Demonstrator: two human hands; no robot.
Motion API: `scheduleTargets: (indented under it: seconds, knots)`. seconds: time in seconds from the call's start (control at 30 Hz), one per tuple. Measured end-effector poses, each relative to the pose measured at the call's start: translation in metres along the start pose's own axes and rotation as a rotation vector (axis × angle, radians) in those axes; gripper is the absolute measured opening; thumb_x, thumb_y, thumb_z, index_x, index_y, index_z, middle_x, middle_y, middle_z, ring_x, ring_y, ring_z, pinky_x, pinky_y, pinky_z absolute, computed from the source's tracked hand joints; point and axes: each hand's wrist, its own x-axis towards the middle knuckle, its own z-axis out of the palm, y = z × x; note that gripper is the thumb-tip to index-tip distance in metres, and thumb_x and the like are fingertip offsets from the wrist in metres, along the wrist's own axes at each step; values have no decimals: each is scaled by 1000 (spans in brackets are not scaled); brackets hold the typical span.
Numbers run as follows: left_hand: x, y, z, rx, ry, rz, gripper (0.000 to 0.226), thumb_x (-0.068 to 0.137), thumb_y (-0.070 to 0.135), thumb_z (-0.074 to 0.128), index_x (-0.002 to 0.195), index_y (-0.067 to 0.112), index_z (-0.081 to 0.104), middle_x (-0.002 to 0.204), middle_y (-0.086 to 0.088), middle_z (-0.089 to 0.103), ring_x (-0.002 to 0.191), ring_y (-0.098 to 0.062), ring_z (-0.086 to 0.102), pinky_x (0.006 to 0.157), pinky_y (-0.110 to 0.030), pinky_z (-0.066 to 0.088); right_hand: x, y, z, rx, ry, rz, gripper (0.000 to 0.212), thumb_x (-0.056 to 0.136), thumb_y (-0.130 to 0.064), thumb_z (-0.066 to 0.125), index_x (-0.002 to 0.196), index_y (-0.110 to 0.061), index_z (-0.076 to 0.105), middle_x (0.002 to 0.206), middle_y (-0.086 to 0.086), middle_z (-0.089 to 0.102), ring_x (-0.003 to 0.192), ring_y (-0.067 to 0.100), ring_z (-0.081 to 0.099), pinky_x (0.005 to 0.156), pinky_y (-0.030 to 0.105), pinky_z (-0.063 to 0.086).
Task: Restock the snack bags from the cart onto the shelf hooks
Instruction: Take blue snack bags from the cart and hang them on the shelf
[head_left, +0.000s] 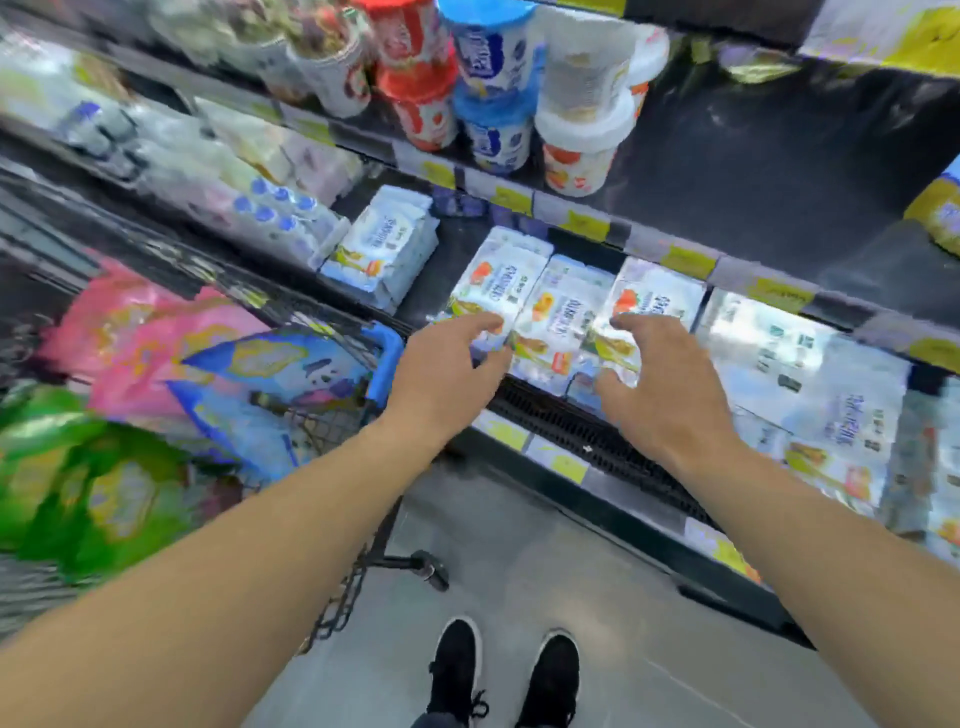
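Left hand (441, 379): reaching toward the shelf, fingers loosely spread and a little curled; the fingertips lie at the near edge of a white pack (493, 283), but blur hides whether they touch or grip it.
Right hand (670, 395): also stretched forward, fingers spread and bent, nothing visibly held; its fingertips hang over the near end of another white pack (657, 301).
Between the fingers: a third white pack (563, 312) lies between the two sets of fingertips, in the same row on the shelf (582, 431).
Snack bags (249, 374): pink, blue and green bags are heaped in the cart (382, 358), just left of the left hand's fingers and behind its wrist; neither hand is on them.
Beyond the fingers: tubs (493, 83) are stacked on the shelf above, well past the fingertips.
Hooks: none can be made out in this view.
Done so far: probably little or nothing; the cart looks full and no snack bag is seen hanging.
Left to do: take a bag from the cart, find the hooks and hang it, then repeat for the pile.
Current step, as a guess: tidying the white packs, not restocking.
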Motion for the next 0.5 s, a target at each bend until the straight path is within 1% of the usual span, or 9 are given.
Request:
scheduleTargets:
  seconds: [0.07, 0.13, 0.2, 0.23, 0.3, 0.4, 0.43, 0.5]
  knots:
    - [-20, -24, -31, 27, 69, -39, 34, 91, 31, 62, 124, 24, 66, 123, 4, 68, 114, -16, 59, 95, -26, 41, 2, -42, 16, 16, -40, -79, 53, 89, -23, 60, 140, -17, 49, 142, 5, 47, 133, 24, 40, 107, 32, 30]
    - [-46, -54, -67, 50, 136, -69, 36, 86, 34, 59, 119, 24, 69, 116, 1, 72, 109, -21, 63, 92, -32, 46, -2, -91, 38, 11, -87, -177, 52, 86, -26, 60, 136, -14, 53, 137, 7, 52, 129, 27, 44, 106, 32, 32]
    - [-64, -79, -92, 37, 145, -108, 37, 86, 33, 59, 120, 21, 69, 119, 0, 70, 110, -20, 64, 95, -34, 49, -5, -125, 52, -11, -121, -238, 52, 81, -31, 58, 129, -10, 57, 130, 11, 56, 123, 31, 48, 102, 34, 34]
    - [-75, -95, -105, 23, 133, -147, 36, 88, 30, 61, 123, 20, 67, 123, 0, 69, 112, -19, 63, 97, -34, 48, -7, -144, 62, -16, -145, -267, 50, 80, -30, 58, 126, -9, 59, 126, 13, 58, 120, 32, 50, 99, 32, 34]
    - [-96, -129, -130, 28, 126, -206, 38, 89, 27, 64, 127, 22, 65, 124, 1, 68, 113, -19, 62, 98, -33, 47, -13, -180, 82, -22, -198, -308, 48, 82, -22, 63, 128, -10, 59, 123, 12, 60, 120, 29, 51, 96, 28, 34]
    - [-123, -183, -164, 59, 119, -305, 43, 88, 27, 66, 131, 21, 62, 126, -2, 67, 116, -23, 60, 96, -31, 43, -26, -232, 117, -43, -269, -353, 50, 85, -24, 64, 133, -14, 55, 129, 8, 57, 123, 26, 50, 99, 33, 39]
    - [-131, -199, -173, 55, 113, -338, 45, 88, 27, 66, 131, 20, 61, 127, -2, 66, 117, -23, 59, 96, -30, 41, -31, -248, 129, -55, -304, -344, 51, 85, -24, 64, 134, -15, 55, 132, 7, 56, 124, 25, 50, 100, 35, 40]
    - [-144, -229, -187, 28, 101, -386, 45, 87, 28, 67, 131, 20, 61, 127, -1, 66, 117, -22, 59, 94, -27, 39, -35, -271, 154, -99, -334, -351, 49, 86, -26, 65, 133, -14, 55, 131, 8, 57, 122, 26, 52, 97, 35, 41]
